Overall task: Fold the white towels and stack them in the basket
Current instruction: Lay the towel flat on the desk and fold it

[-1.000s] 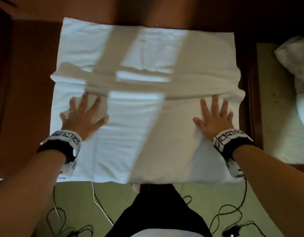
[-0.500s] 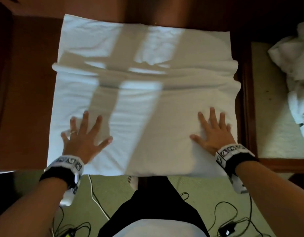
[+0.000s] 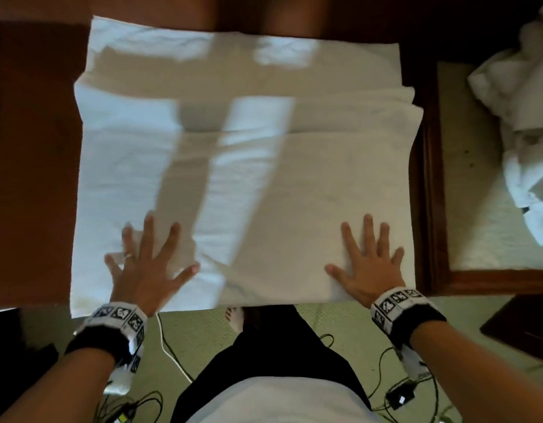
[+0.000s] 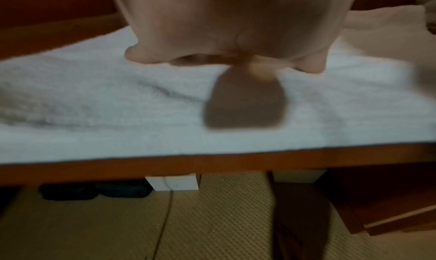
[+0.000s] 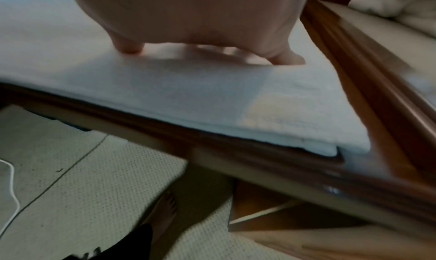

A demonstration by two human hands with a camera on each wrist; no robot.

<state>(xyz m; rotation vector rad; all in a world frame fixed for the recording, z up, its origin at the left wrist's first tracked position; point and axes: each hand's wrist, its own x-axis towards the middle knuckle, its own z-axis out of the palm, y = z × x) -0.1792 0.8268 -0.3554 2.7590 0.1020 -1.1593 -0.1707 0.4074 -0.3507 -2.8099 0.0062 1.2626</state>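
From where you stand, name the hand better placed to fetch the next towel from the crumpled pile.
Right. The right hand lies flat on the towel's right side, nearest the crumpled pile.

The white towel (image 3: 310, 190) is nubbly matt terry cloth, lying on a smooth, polished reddish wooden table (image 3: 32, 166).

Dark wooden table (image 3: 32, 166), pale woven floor mat (image 3: 203, 340) with cables (image 3: 172, 355), window light.

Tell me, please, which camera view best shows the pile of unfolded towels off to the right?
The head view: the crumpled towel pile fills its right edge, beside the table. The right wrist view catches only a blurred corner of it at top right. The left wrist view doesn't clearly show it.
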